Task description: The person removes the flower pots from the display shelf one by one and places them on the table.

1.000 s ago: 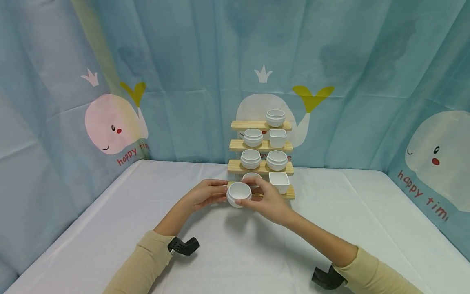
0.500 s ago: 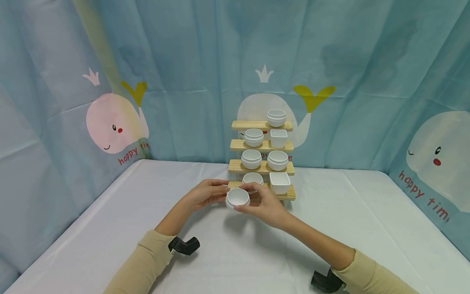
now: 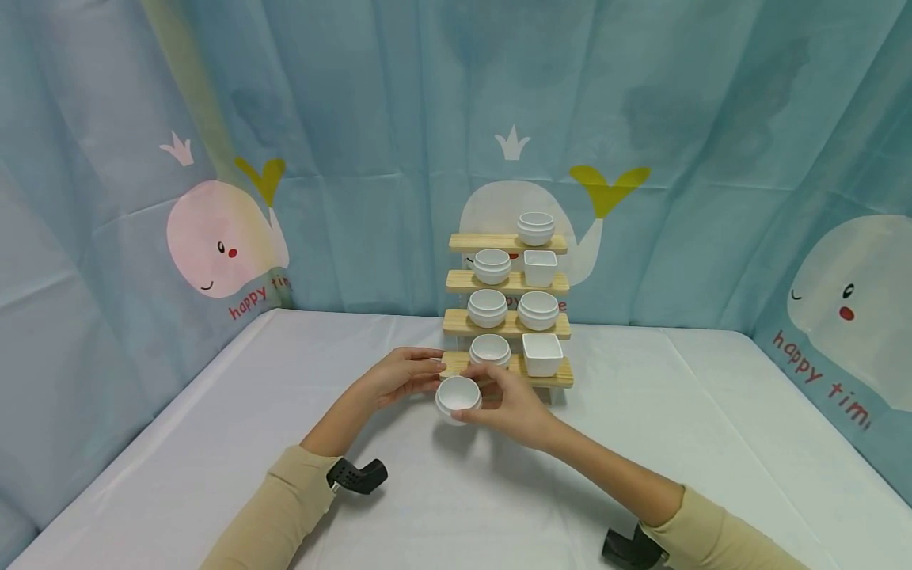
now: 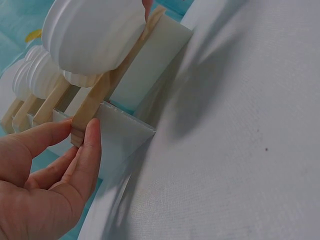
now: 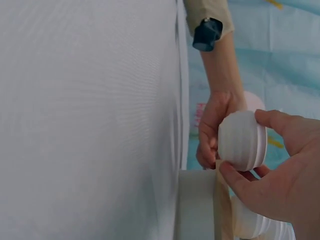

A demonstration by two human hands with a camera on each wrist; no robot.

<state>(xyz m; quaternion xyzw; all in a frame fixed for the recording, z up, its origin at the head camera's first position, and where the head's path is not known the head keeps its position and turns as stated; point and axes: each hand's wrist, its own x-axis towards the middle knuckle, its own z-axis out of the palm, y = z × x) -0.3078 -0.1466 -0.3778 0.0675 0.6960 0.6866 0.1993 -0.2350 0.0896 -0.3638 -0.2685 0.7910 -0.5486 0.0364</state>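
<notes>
My right hand (image 3: 514, 408) grips a small round white bowl (image 3: 458, 398) by its rim and side, held above the table just in front of the bottom shelf. In the right wrist view, the bowl (image 5: 242, 141) sits between thumb and fingers. My left hand (image 3: 401, 376) pinches the left end of the bottom wooden shelf, thumb and fingertips on the plank (image 4: 90, 107) in the left wrist view. On that bottom shelf (image 3: 516, 366) of the tiered stand are a round white bowl (image 3: 489, 349) and a square white bowl (image 3: 543, 355).
Above, the second shelf (image 3: 511, 327) bears two round bowls, the third shelf (image 3: 513, 286) a round and a square one. One round bowl (image 3: 536, 228) stands on the right of the top shelf (image 3: 484, 242). A blue printed curtain (image 3: 370, 198) hangs behind the white-covered table (image 3: 684, 427).
My right hand has drawn the held bowl forward and slightly left, away from the bottom shelf, uncovering the round bowl there. My left hand stays at the shelf's end.
</notes>
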